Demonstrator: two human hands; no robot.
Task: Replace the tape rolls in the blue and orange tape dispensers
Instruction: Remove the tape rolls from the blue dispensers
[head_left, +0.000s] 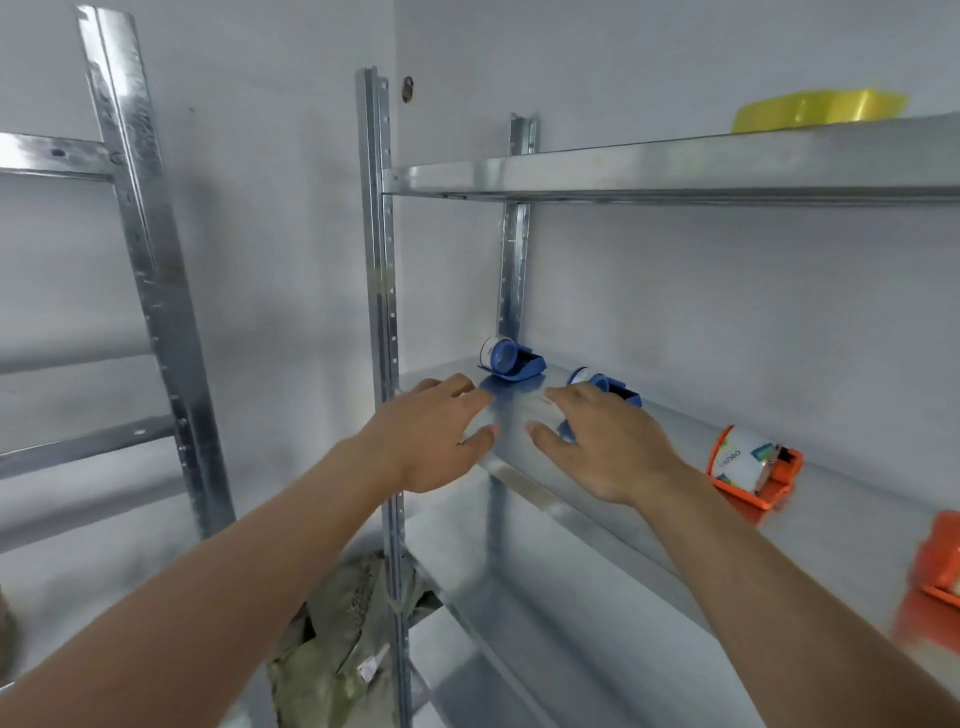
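Observation:
Two blue tape dispensers stand on the metal shelf (519, 436): one (511, 358) at the far left back corner, a second (605, 387) to its right, partly hidden behind my right hand (602, 441). An orange dispenser (753, 467) with a white printed roll sits further right, and another orange dispenser (935, 582) shows blurred at the frame's right edge. My left hand (431, 431) hovers at the shelf's front left corner with fingers relaxed and holds nothing. My right hand reaches over the shelf edge, fingers spread, just in front of the second blue dispenser.
A yellow roll (815, 109) lies on the upper shelf (675, 169). Steel uprights (382, 291) frame the rack, and a second rack (150, 291) stands at left. A crumpled greenish bag (337, 639) lies on the floor below.

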